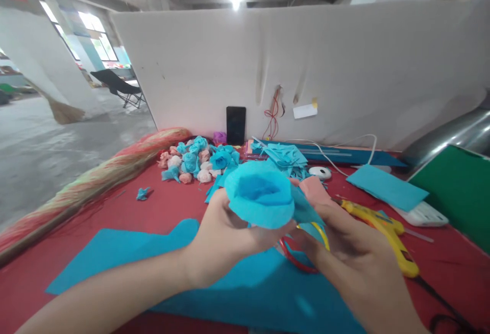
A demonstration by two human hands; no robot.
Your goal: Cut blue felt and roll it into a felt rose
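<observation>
A cupped blue crepe-paper flower [245, 216] faces me at the middle of the head view. My left hand [224, 239] is closed round its base, thumb and fingers under the outer petals. Just to the right, my right hand [354, 250] pinches a blue paper piece [306, 209] that reaches to the flower's side; whether the two are joined I cannot tell. Scissors [294, 262] with red and yellow handles show below and between my hands, their blades hidden. A large blue paper sheet [130, 252] lies underneath on the red tabletop [95, 216].
Finished blue, pink and white paper flowers [191, 160] are heaped at the back left. Cut blue pieces [287, 155] lie behind my hands. On the right are a yellow glue gun [386, 227] with its cord and a green board [455, 196]. A phone [236, 125] leans against the white partition [199, 69].
</observation>
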